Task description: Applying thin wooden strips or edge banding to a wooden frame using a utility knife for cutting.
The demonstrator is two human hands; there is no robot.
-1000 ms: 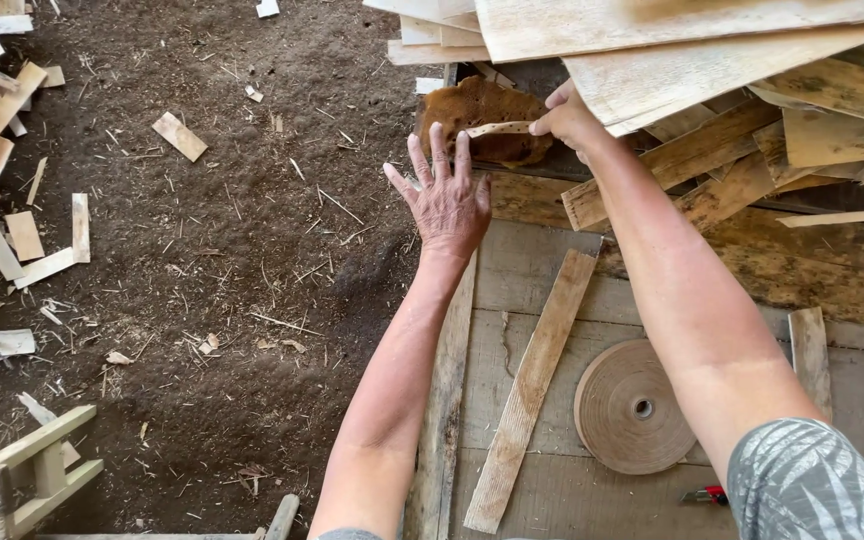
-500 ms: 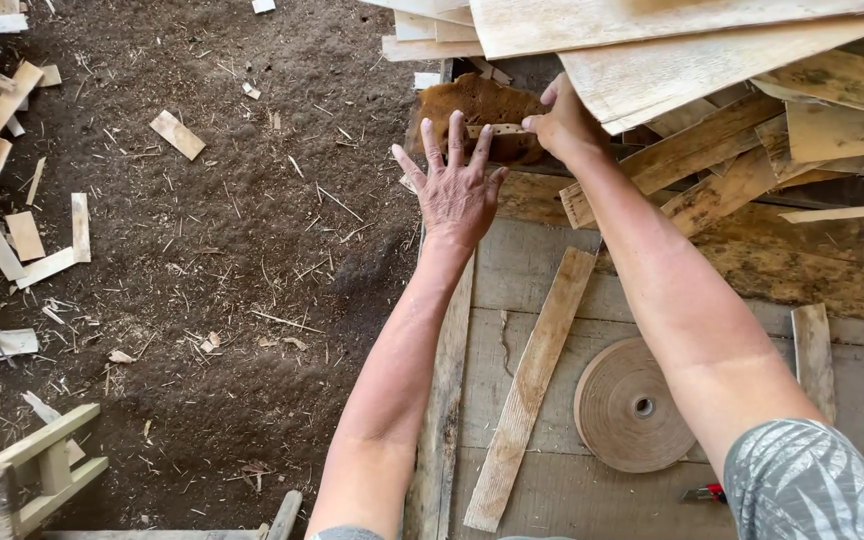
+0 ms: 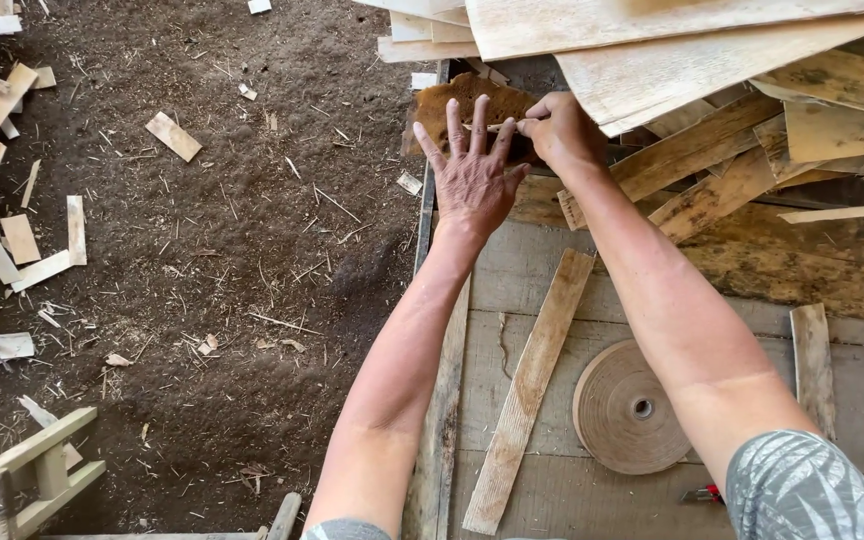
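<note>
The left hand (image 3: 474, 170) lies flat with its fingers (image 3: 455, 125) spread wide, palm down on a brown, rough-edged slab (image 3: 452, 100) that sits at the far left corner of the wooden platform (image 3: 852, 390). It grips nothing; it only presses on the slab. The right hand (image 3: 562, 130) is just beside it, touching it at the fingertips, curled into a loose fist with thumb and forefinger pinched at the slab's right side. Something thin and pale shows between those fingertips, but what it is cannot be told. Part of the slab is hidden under both hands.

Above the hands, pale thin boards (image 3: 652, 40) lie stacked and fan out over the platform's far edge, overhanging the slab. Right of the right hand, darker weathered slats (image 3: 712, 160) lie crossed in a loose pile toward the far right corner.

On the platform nearer the person, a long narrow strip (image 3: 532, 385) lies slanted between the two forearms. Just right of it, partly under the right forearm, lies a flat roll of tan tape (image 3: 627, 415) with a small hole in its middle. A short upright slat (image 3: 814, 365) lies near the right edge. A small red thing (image 3: 704, 493) peeks out at the near edge beside the grey patterned sleeve (image 3: 812, 495).

Left of the platform is dirt ground (image 3: 212, 260) strewn with chips and splinters. Pale offcuts (image 3: 12, 230) lie scattered along its left side, one loose block (image 3: 173, 136) apart from them, and a small wooden frame (image 3: 37, 470) stands at the near left corner.
</note>
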